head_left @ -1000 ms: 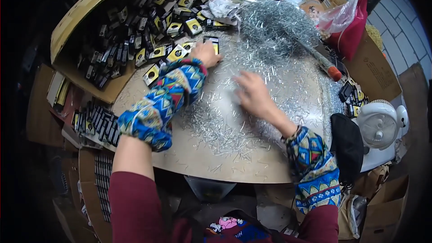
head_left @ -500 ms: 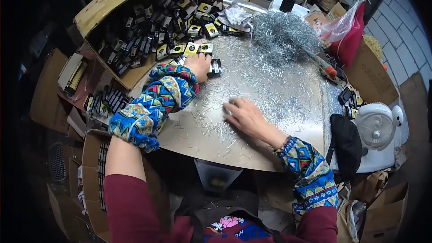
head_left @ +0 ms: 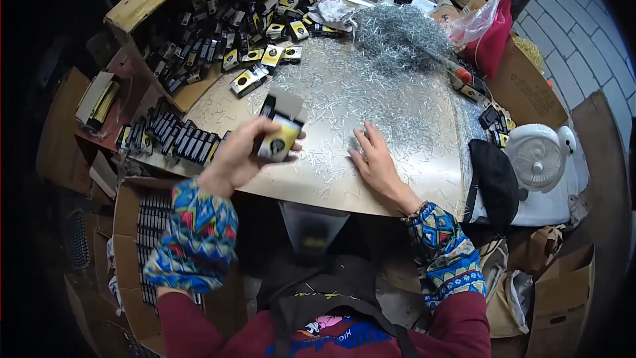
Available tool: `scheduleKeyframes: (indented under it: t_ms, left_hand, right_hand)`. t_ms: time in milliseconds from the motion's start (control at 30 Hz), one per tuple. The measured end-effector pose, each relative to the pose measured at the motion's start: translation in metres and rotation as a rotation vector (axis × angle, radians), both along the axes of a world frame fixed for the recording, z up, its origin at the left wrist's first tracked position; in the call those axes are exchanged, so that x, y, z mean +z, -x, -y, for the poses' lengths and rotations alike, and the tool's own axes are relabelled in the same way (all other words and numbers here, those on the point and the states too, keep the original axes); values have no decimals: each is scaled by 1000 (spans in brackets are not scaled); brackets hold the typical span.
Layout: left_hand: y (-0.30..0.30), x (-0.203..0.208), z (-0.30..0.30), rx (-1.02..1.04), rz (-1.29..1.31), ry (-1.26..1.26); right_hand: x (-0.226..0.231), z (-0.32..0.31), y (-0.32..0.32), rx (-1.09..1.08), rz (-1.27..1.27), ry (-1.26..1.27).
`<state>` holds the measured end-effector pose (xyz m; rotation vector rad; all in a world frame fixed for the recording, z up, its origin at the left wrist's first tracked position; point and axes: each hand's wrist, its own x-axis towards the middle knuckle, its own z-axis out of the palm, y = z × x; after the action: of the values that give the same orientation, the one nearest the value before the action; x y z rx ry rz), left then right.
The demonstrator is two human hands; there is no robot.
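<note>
"Where's the small box (head_left: 283,138)?"

"In the left hand (head_left: 232,156), its fingers closed round it above the bench (head_left: 285,184), toward the front-left. The right hand (head_left: 379,162) lies near the front edge, fingers apart."

"What's around?"

"Scattered metal pins (head_left: 324,89) — plus a dense pin heap (head_left: 399,38) by the far edge. More black boxes (head_left: 192,144) line the left edge."

"Open room?"

"A nearly bare strip — front edge, between the hands."

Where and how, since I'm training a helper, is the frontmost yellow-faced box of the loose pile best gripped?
Probably by its two long edges, from the near side and above: the frontmost box lies yellow face up, near side free, while other boxes lie beyond it. The left hand is nearest, but holds another box.
</note>
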<state>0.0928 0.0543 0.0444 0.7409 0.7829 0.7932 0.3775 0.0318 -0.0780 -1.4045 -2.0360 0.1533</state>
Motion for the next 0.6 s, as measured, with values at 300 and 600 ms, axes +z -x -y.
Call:
scheduleKeyframes:
  t_ms: [300,600]
  left_hand:
    - [-14,-69,114,239,86,62]
    - [24,-174,244,51,-430,368]
  right_hand:
    - [49,77,71,147,-553,447]
    - [-65,214,124,29,-875,1355]
